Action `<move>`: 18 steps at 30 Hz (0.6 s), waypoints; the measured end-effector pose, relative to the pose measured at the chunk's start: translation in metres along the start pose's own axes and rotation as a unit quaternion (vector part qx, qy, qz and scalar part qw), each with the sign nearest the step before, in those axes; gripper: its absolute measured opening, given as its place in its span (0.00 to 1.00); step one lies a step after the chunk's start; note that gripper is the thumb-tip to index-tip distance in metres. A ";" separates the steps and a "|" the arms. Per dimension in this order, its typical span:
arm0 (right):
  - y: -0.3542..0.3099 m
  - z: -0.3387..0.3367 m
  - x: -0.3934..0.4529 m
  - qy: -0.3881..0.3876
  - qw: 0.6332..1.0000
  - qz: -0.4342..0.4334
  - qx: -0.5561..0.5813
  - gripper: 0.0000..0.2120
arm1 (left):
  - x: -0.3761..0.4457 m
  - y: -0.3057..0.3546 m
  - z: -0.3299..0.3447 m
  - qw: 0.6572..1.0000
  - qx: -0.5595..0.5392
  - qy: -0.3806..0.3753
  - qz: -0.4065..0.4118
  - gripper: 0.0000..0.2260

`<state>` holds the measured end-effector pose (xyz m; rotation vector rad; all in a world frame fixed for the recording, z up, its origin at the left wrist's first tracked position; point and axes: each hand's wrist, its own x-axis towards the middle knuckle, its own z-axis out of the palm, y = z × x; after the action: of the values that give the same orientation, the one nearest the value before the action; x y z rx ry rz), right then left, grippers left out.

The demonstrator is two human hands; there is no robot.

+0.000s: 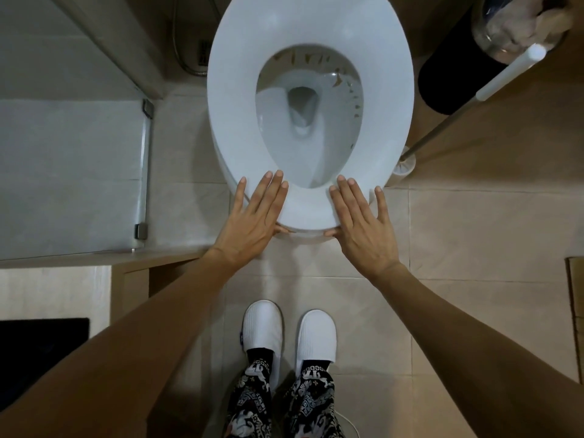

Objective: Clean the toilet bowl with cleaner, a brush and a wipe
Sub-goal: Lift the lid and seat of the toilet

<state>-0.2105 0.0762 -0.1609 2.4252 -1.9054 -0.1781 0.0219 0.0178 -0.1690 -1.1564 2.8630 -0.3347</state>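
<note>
A glass shower panel [72, 172] stands at the far left. The left hand [256, 216] lies flat on the front left of the toilet seat [311, 36], fingers straight, thumb tucked under the seat's edge, grip released. The toilet bowl [335, 134] shows brown streaks along its upper and right inner wall. The right hand [358, 219] rests likewise on the front right, grip released. Right of the toilet, a toilet brush [455, 112] leans beside a black bin [455, 61].

Toilet seat [309, 36] and bin [521, 26] cut off at top.
</note>
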 end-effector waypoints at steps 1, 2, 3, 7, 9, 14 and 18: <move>0.001 -0.006 0.000 0.005 1.000 0.003 0.004 0.29 | 0.001 -0.003 -0.006 1.000 -0.009 0.003 0.001 0.32; 0.001 -0.013 0.000 0.010 1.000 0.010 0.012 0.29 | 0.002 -0.006 -0.014 1.000 -0.021 0.004 0.000 0.31; 0.000 -0.022 0.000 0.015 0.999 0.019 0.025 0.29 | 0.003 -0.009 -0.023 0.999 -0.037 0.008 -0.004 0.30; 0.005 -0.074 0.005 0.021 0.995 0.044 0.082 0.29 | 0.011 -0.022 -0.072 0.994 -0.100 0.025 -0.029 0.28; 0.013 -0.106 0.012 0.024 0.994 0.042 0.098 0.30 | 0.020 -0.032 -0.102 0.991 -0.125 0.030 -0.037 0.28; 0.036 -0.190 0.042 0.027 0.990 0.044 0.130 0.33 | 0.051 -0.068 -0.172 0.982 -0.180 0.025 -0.058 0.27; 0.056 -0.250 0.073 0.027 0.988 0.052 0.140 0.34 | 0.082 -0.100 -0.219 0.968 -0.231 0.004 -0.098 0.29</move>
<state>-0.2170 -0.0160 0.0895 2.4538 -2.1550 0.1700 0.0059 -0.0678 0.0698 -1.5080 2.9229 0.3496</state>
